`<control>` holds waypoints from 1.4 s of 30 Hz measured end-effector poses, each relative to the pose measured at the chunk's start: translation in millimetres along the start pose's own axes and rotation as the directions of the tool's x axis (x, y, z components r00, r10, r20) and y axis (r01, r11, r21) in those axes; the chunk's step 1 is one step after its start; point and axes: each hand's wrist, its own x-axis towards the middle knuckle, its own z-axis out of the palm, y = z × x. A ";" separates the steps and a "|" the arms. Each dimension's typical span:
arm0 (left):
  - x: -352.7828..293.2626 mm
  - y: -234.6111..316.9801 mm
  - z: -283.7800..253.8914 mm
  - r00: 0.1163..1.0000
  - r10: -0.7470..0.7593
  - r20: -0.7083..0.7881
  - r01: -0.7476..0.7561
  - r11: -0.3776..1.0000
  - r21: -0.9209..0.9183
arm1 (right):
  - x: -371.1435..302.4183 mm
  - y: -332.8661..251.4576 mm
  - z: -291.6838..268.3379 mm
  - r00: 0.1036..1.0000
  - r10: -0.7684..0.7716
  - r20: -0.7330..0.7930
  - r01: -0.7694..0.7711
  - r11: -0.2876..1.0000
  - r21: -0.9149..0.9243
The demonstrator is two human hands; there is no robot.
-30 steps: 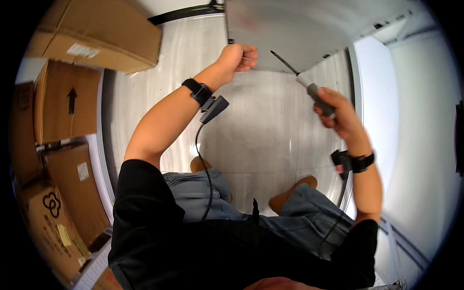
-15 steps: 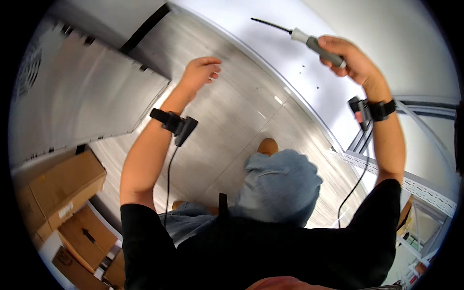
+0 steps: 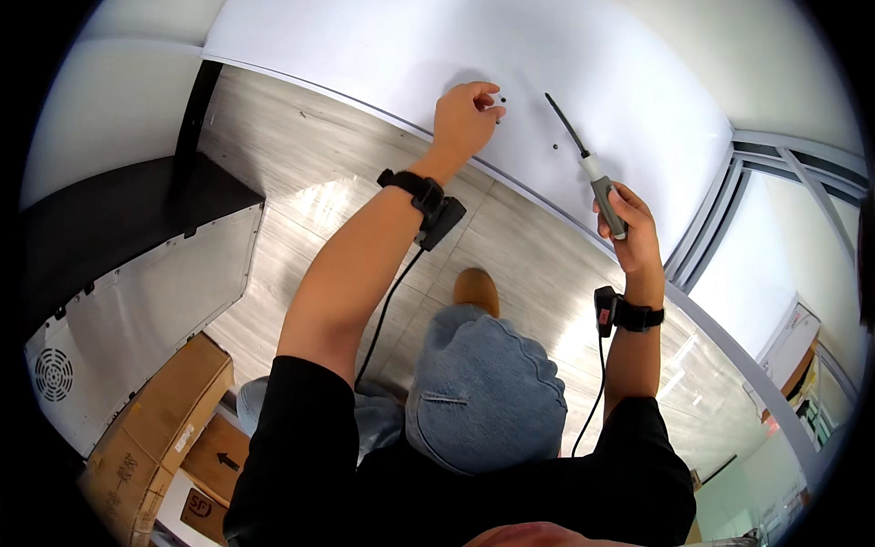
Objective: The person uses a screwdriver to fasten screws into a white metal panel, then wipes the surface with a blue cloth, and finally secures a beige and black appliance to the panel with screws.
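My right hand point(image 3: 636, 228) is closed round the grey handle of a screwdriver point(image 3: 602, 193). Its dark shaft points up and to the left over the white tabletop point(image 3: 383, 55). Over the same surface is my left hand point(image 3: 465, 118), thumb and index finger apart. A small dark piece, like a screw point(image 3: 503, 99), lies by those fingertips; a second one shows at the thumb tip, and I cannot tell whether they touch. Another small dark piece point(image 3: 555, 147) sits on the tabletop between the left hand and the screwdriver shaft.
To the left stands a metal cabinet point(image 3: 155, 283) with a black top. Cardboard boxes point(image 3: 164, 410) are stacked at the lower left. Grey metal framing point(image 3: 729, 196) borders the tabletop on the right. A black cable hangs from each wrist device.
My view has turned toward the tabletop. The left hand has gone from above the floor to the small dark pieces. My right hand, still gripping the screwdriver, is lower in view.
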 end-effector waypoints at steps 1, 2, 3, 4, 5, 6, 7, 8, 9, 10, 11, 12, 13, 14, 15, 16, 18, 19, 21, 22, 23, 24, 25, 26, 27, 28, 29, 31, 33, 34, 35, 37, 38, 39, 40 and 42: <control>4.8 1.1 3.1 1.000 0.024 -0.006 -0.024 0.999 0.022 | -0.3 2.7 -3.0 1.000 -0.002 -0.007 0.002 1.000 0.021; 8.0 1.4 4.5 0.999 0.041 -0.004 -0.041 0.996 0.078 | 0.6 4.9 -5.3 1.000 -0.004 -0.012 0.005 0.999 0.041; 10.2 1.1 4.4 0.998 0.058 -0.004 -0.057 0.989 0.134 | 2.5 6.8 -7.1 1.000 0.000 -0.011 0.001 0.999 0.046; 12.2 3.2 5.1 0.997 0.076 -0.001 -0.074 0.980 0.186 | 3.9 7.3 -9.4 1.000 0.003 -0.013 -0.002 0.999 0.047; 13.0 5.3 5.9 0.998 0.059 0.013 -0.060 0.977 0.204 | 5.3 7.8 -11.0 1.000 0.006 -0.013 -0.005 0.999 0.048; 12.5 7.0 6.2 0.999 0.040 0.025 -0.045 0.974 0.223 | 7.2 7.5 -11.5 1.000 0.001 -0.001 -0.001 1.000 0.030; 11.7 7.3 4.7 0.999 0.023 0.032 -0.030 0.969 0.243 | 9.3 6.1 -9.9 1.000 -0.005 0.016 0.005 1.000 0.012; 11.5 5.0 4.7 0.999 0.029 0.020 -0.032 0.974 0.225 | 11.4 4.6 -7.3 0.999 -0.011 0.035 0.011 1.000 -0.008; 11.3 2.9 4.5 0.999 0.033 0.004 -0.033 0.978 0.207 | 13.4 3.6 -3.4 0.999 -0.008 0.045 0.009 1.000 -0.021; 11.1 6.0 0.4 0.999 0.039 -0.016 -0.036 0.981 0.189 | 16.0 0.9 1.6 0.998 -0.007 0.058 0.009 0.999 -0.037; 9.3 8.0 -6.0 0.996 -0.088 0.003 0.088 0.996 0.003 | 18.3 -2.0 7.8 0.997 -0.006 0.074 0.010 0.998 -0.055; 6.1 9.4 -13.7 0.977 -0.207 0.041 0.211 0.960 -0.183 | 20.2 -4.8 15.3 0.994 -0.005 0.109 0.017 0.994 -0.110; 0.8 11.2 -24.4 0.946 -0.308 0.099 0.322 0.877 -0.356 | 21.5 -6.4 25.8 0.990 -0.004 0.143 0.027 0.986 -0.162; -7.4 6.5 -36.0 0.917 -0.366 0.157 0.389 0.740 -0.549 | 22.3 -8.3 37.3 0.983 -0.001 0.181 0.040 0.976 -0.215; -18.2 -0.9 -50.0 0.888 -0.403 0.223 0.431 0.556 -0.710 | 22.1 -11.5 50.1 0.973 0.007 0.229 0.051 0.968 -0.246; -27.7 -5.6 -68.5 0.865 -0.412 0.287 0.440 0.346 -0.829 | 22.4 -17.8 66.6 0.959 0.008 0.282 0.072 0.959 -0.273; -51.6 -13.4 -102.1 0.856 -0.427 0.291 0.383 0.146 -0.912 | 23.4 -26.4 98.0 0.925 0.019 0.380 0.114 0.938 -0.326; -65.7 -19.7 -117.4 0.858 -0.440 0.264 0.330 0.080 -0.941 | 24.4 -28.0 113.8 0.903 0.027 0.428 0.138 0.927 -0.349; -92.5 -36.5 -146.6 0.881 -0.419 0.218 0.226 -0.031 -0.974 | 22.8 -30.7 147.0 0.868 0.052 0.494 0.171 0.902 -0.396; -106.2 -43.9 -160.8 0.888 -0.418 0.189 0.175 -0.074 -0.982 | 21.4 -29.5 164.0 0.855 0.066 0.515 0.183 0.890 -0.417; -121.3 -47.8 -172.4 0.895 -0.417 0.160 0.121 -0.120 -0.985 | 17.6 -30.4 179.8 0.841 0.082 0.535 0.195 0.876 -0.441; -136.5 -51.3 -183.9 0.900 -0.415 0.130 0.066 -0.165 -0.984 | 12.8 -31.2 196.6 0.819 0.102 0.565 0.214 0.859 -0.466; -150.4 -56.2 -196.5 0.911 -0.402 0.095 0.018 -0.192 -0.981 | 8.0 -30.2 214.9 0.799 0.119 0.589 0.235 0.840 -0.489; -164.9 -58.8 -207.6 0.919 -0.391 0.056 -0.035 -0.220 -0.975 | 3.4 -29.3 231.5 0.777 0.141 0.613 0.257 0.818 -0.514; -179.4 -62.0 -218.3 0.925 -0.380 0.015 -0.086 -0.247 -0.965 | -0.4 -26.7 246.9 0.756 0.158 0.635 0.285 0.794 -0.536; -194.6 -66.8 -229.3 0.918 -0.397 -0.019 -0.131 -0.257 -0.957 | -5.0 -23.0 262.4 0.735 0.174 0.655 0.313 0.770 -0.556; -207.7 -70.4 -233.0 0.908 -0.414 -0.059 -0.184 -0.268 -0.946 | -7.5 -21.5 273.0 0.710 0.191 0.678 0.347 0.742 -0.574; -231.0 -78.6 -241.8 0.889 -0.441 -0.120 -0.273 -0.302 -0.913 | -22.2 -19.2 301.6 0.684 0.233 0.691 0.397 0.675 -0.621; -253.4 -87.0 -252.7 0.871 -0.466 -0.157 -0.340 -0.339 -0.877 | -33.7 -11.9 328.9 0.648 0.260 0.716 0.454 0.624 -0.636; -264.2 -90.7 -257.5 0.858 -0.479 -0.183 -0.378 -0.350 -0.857 | -36.7 -6.6 339.7 0.624 0.267 0.734 0.484 0.605 -0.632; -273.9 -93.3 -262.7 0.846 -0.492 -0.206 -0.413 -0.360 -0.836 | -39.8 -1.2 350.5 0.602 0.274 0.750 0.513 0.587 -0.627; -291.2 -101.2 -267.2 0.824 -0.510 -0.247 -0.473 -0.379 -0.795 | -48.8 6.9 371.9 0.586 0.307 0.750 0.542 0.539 -0.644; -298.6 -106.7 -267.5 0.814 -0.515 -0.268 -0.499 -0.387 -0.775 | -52.4 10.2 380.8 0.578 0.325 0.748 0.555 0.515 -0.653; -305.4 -112.4 -267.3 0.805 -0.519 -0.287 -0.524 -0.395 -0.754 | -54.9 13.0 389.0 0.567 0.353 0.744 0.574 0.479 -0.664; -311.7 -117.0 -272.3 0.796 -0.525 -0.301 -0.542 -0.397 -0.741 | -57.5 15.0 401.7 0.555 0.371 0.744 0.580 0.469 -0.666; -324.2 -125.5 -281.5 0.778 -0.535 -0.330 -0.577 -0.399 -0.713 | -63.0 20.4 426.8 0.532 0.404 0.744 0.593 0.449 -0.668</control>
